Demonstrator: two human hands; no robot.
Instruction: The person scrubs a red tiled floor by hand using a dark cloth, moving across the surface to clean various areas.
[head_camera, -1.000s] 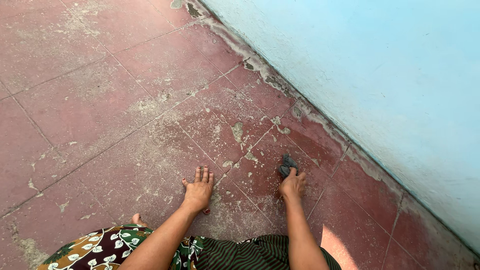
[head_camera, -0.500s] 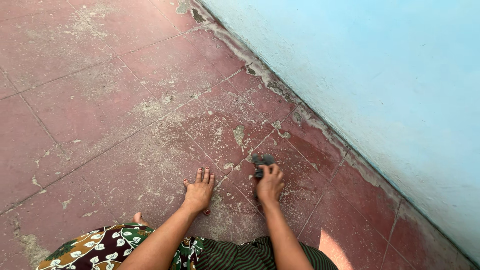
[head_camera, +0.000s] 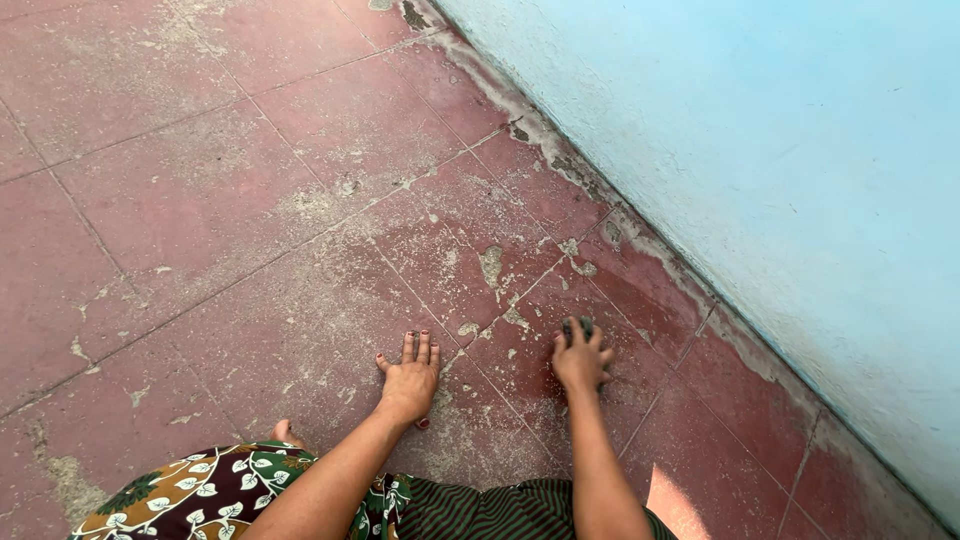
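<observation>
Pressing down on the red tiled floor (head_camera: 200, 200), a small dark grey cloth (head_camera: 578, 327) is being held under the right hand (head_camera: 582, 360), just a scrap of it showing past the fingertips. The right fingers (head_camera: 596, 340) are being curled over the cloth, gripping it against a tile near the base of the pale blue wall (head_camera: 780, 180). The left hand (head_camera: 410, 378) is being laid flat on the floor, fingers spread and released, holding nothing, weight apparently being carried through it.

Several risks are being judged from this. The tile under the cloth is looking damp and darker, so the bracing palm or the bare foot (head_camera: 285, 432) tucked by the patterned skirt (head_camera: 200, 495) could be slipped if the wet patch is being widened. The flaking grey crust (head_camera: 490, 265) along the grout lines is looking rough, and knuckles could be scraped if the cloth is being bunched too small. Loosened flakes could be smeared rather than lifted, since so little cloth is being left exposed.
</observation>
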